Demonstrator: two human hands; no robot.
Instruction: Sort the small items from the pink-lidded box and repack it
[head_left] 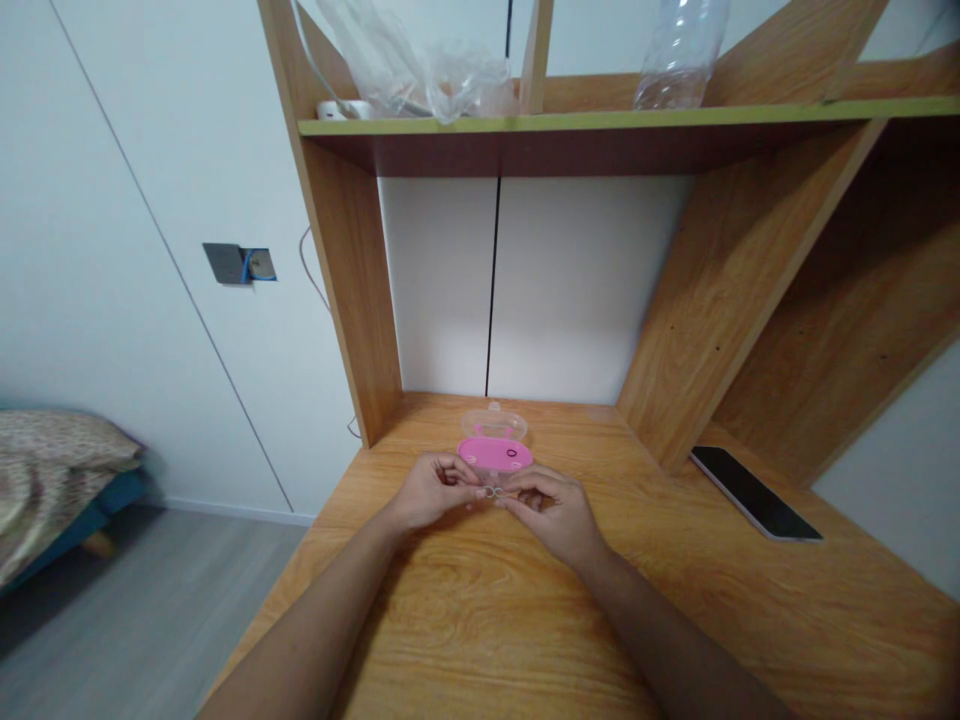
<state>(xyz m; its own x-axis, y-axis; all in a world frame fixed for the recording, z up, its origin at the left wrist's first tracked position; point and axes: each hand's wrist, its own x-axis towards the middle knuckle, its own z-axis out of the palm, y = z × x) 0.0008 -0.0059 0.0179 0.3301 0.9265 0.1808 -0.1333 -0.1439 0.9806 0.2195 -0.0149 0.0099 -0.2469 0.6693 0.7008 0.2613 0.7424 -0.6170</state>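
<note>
My left hand (436, 490) and my right hand (553, 505) meet just above the desk, both in a pinch. Between the fingertips sit small pale ring-shaped pieces (493, 491), side by side; their exact kind is too small to make out. One ring lies at the left fingertips, another at the right. Right behind them stands an open oval pink case (480, 452), with a small dark ring (511, 453) and a few pale loops on it. Its clear lid (504, 424) is tipped back. My fingers hide the case's front part.
A dark-screened tablet or phone (756, 495) rests on the wooden desk (465, 620) at the right. Above, a shelf (585, 122) carries a plastic bag (442, 80) and a clear bottle (682, 55). Upright panels bound the desk's back. A bed (60, 470) is at far left.
</note>
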